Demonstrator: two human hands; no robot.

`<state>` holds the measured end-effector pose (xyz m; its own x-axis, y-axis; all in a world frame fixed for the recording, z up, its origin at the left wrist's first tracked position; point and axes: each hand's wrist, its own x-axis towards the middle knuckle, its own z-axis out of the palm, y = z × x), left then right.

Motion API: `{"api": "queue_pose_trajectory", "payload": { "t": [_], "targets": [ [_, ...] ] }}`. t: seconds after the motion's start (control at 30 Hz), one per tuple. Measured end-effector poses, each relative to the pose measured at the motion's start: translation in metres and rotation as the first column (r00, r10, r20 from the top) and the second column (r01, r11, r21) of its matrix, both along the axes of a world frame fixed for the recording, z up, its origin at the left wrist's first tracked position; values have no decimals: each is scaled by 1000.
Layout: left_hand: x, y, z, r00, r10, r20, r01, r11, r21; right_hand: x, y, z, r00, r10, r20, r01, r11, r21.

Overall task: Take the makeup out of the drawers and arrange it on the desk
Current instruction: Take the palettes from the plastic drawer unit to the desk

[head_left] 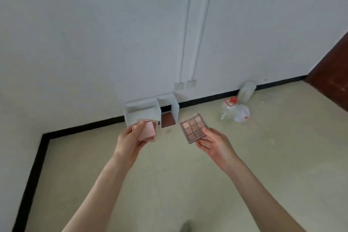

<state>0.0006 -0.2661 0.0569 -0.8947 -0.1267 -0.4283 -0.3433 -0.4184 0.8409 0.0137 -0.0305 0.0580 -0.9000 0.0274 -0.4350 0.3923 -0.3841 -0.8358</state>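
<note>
The person is holding both arms out in front, the two hands well apart. The left hand (131, 137) is gripping a pink makeup package (147, 131), with the thumb lying over its printed face and the fingers curled behind it. The right hand (214, 143) is pinching an eyeshadow palette (194, 127) at its near corner; the palette is lying open to the camera and is showing nine pans in brown and beige tones. It is tilting a little away from the hand.

Just beyond the left hand, on the floor against the wall, a small white drawer unit (143, 113) is standing. Beside it, beyond the gap between the two hands, a white drawer (169, 111) is sitting pulled out, and its inside is looking brown and bare. Farther beyond the right hand, some clear plastic bottles (235, 111) are lying at the bottom of the wall.

No desk is showing in this view, so I cannot tell how many items are already arranged there. As I judge it, the taking-out step is done for these two items, and carrying them to the desk and laying them down is still remaining. Whether the other compartment is holding more makeup is hidden from here.
</note>
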Motion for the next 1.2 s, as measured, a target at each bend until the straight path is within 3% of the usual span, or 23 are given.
{"api": "queue_pose_trajectory", "payload": {
  "t": [0.23,0.53,0.87,1.2],
  "targets": [
    [-107,214,27,904,-419,-90,420,907,-1,-34,193,42,935,-336,-118,336,942,-17],
    [-179,453,19,647,-758,-75,760,650,-17,-35,380,34,693,-718,-69,716,696,-59],
    [-299,715,26,453,-889,-66,891,454,-7,-97,583,52,418,-906,-68,905,422,-50],
    [-312,925,12,190,-979,69,982,188,-27,-100,744,40,247,-969,-24,969,247,-9]
  ]
}}
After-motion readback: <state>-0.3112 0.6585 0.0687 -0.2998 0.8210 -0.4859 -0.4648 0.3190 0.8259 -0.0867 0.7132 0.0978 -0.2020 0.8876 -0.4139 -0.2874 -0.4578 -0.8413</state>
